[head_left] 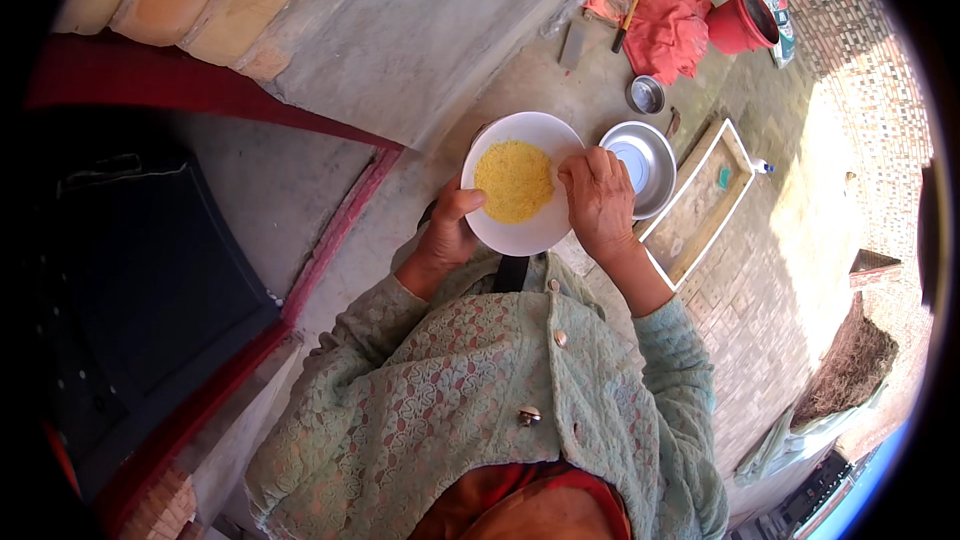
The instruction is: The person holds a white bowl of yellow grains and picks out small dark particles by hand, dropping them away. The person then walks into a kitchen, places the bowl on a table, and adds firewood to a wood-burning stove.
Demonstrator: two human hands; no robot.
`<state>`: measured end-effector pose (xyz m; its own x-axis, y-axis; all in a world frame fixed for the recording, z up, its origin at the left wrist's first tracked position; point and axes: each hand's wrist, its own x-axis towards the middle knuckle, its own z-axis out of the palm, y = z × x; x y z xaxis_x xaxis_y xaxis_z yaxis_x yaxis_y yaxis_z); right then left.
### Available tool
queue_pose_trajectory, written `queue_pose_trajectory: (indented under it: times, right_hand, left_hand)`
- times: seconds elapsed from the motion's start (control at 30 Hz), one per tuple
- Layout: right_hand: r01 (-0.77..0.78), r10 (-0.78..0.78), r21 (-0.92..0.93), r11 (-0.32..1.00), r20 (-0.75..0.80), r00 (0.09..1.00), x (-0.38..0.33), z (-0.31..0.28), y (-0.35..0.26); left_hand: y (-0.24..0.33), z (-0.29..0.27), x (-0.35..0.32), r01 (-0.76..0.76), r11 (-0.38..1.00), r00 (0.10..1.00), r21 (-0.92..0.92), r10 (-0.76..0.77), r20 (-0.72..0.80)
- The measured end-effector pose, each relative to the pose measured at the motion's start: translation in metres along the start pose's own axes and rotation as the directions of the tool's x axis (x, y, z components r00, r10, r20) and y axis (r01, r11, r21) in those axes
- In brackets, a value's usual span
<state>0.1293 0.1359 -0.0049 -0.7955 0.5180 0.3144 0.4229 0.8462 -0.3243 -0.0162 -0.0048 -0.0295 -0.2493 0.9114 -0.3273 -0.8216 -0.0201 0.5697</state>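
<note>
Both hands are up at a white bowl (522,239), centre of the frame, above the person's lap. Inside it, yellow meal (514,182), loose and crumbly by the look of it, covers much of the bottom and leaves a white margin all round.

Left hand (447,237): fingers grasping the bowl at its left side, thumb over the rim. Right hand (604,198): at the bowl's right rim, fingers bent and drawn together; we cannot tell whether they pinch meal, grip the rim or only rest there.

Progress, as we judge it: under way, not finished. Done: meal is in the bowl, bowl lifted and steadied. Left: a good portion of meal, all lying within the bowl as far as we can see. How much has been handled we cannot say.

Nearby, right of centre: a metal basin (664,168) just beyond the right hand, partly hidden by it, with a white-edged trough (700,215) next to it. A smaller metal bowl (634,97) sits above the basin in the frame; a red bucket (728,30), upper right.
</note>
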Motion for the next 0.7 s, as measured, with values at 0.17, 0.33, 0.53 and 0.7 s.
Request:
queue_pose_trajectory:
  times: [0.17,0.33,0.53,0.7]
  right_hand:
    - [-0.297,0.330,0.392,0.870,-0.017,0.944,-0.002,-0.019,0.003]
    - [-0.366,0.402,0.280,0.888,-0.084,0.912,-0.020,-0.019,0.031]
    - [-0.409,0.461,0.287,0.866,-0.143,0.876,-0.022,-0.015,0.011]
    - [-0.160,0.216,0.381,0.911,-0.108,0.970,0.008,-0.019,-0.014]
  left_hand:
    - [0.002,-0.002,0.000,-0.022,0.999,1.000,-0.033,0.022,-0.014]
    - [0.002,-0.007,0.000,-0.055,0.996,0.998,-0.066,0.053,-0.023]
    - [0.006,-0.011,0.001,-0.066,0.997,0.997,-0.047,0.065,-0.034]
    - [0.003,-0.006,0.000,-0.001,1.000,1.000,-0.030,0.001,0.007]
